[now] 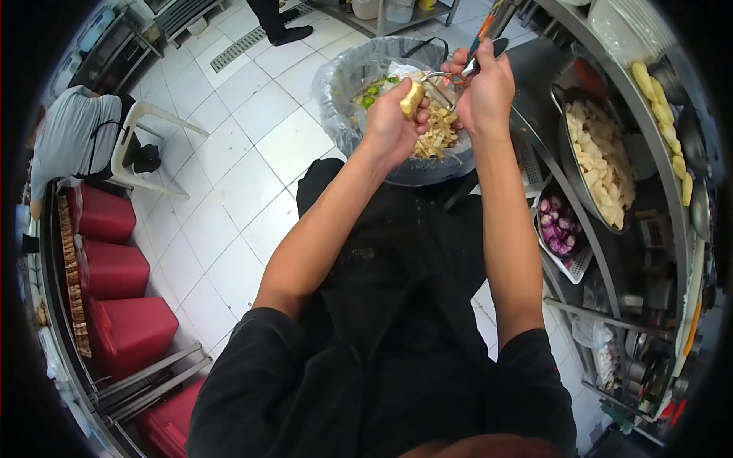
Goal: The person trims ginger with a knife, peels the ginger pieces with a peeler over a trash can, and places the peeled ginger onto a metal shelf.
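Note:
Over a round bin lined with clear plastic [336, 91], my left hand [391, 126] is closed around a pale yellow peeled piece [413, 100], perhaps a potato or ginger. My right hand [487, 93] grips a peeler [440, 90] with a metal frame, its head just right of the piece. The fingers partly hide the peeler's handle. Yellowish peelings [437, 137] and some green scraps [369, 96] lie in the bin below both hands.
At right, a large bowl of pale cut pieces [599, 164] and a white basket of purple onions [560, 229] sit on shelving. Red bins [126, 328] line the left. A person [76, 133] bends beside a white chair [126, 153]; another person's leg [267, 19] shows at the top.

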### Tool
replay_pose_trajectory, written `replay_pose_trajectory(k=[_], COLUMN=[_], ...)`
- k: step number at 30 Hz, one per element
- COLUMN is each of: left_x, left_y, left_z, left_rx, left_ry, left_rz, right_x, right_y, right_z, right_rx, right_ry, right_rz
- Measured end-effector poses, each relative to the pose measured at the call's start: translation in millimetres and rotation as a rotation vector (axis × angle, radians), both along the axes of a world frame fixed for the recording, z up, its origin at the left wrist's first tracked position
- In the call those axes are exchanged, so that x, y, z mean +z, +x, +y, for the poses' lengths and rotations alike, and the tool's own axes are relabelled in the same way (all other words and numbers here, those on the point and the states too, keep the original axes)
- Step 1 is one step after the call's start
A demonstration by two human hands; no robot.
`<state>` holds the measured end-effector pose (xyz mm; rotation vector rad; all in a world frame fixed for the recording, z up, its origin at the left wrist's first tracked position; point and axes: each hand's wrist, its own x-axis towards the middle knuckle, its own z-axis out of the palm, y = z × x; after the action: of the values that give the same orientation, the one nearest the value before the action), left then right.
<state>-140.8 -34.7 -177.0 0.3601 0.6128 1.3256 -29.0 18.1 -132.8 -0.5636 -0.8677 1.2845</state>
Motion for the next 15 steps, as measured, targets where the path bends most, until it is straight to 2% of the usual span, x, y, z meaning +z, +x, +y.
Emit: replay_pose_trajectory(k=[2, 9, 15], left_x=[-2.3, 2.2, 11.0], left_y=[0.9, 12.9, 21.6], left_z=[2.0, -0.9, -3.7], left_rx=[0.008, 0.128, 0.236], left_ry=[0.041, 0.082, 0.019], left_rz=[-0.009, 0.032, 0.105], right_x=[0.7, 3.6, 5.6], right_y=[-1.5, -7.5, -12.0], right_z=[-10.8, -21.5, -25.3], right_rx=[0.083, 0.115, 0.115], right_ry=[-0.010, -0.021, -0.037], right_rz=[0.061, 0.109, 0.115])
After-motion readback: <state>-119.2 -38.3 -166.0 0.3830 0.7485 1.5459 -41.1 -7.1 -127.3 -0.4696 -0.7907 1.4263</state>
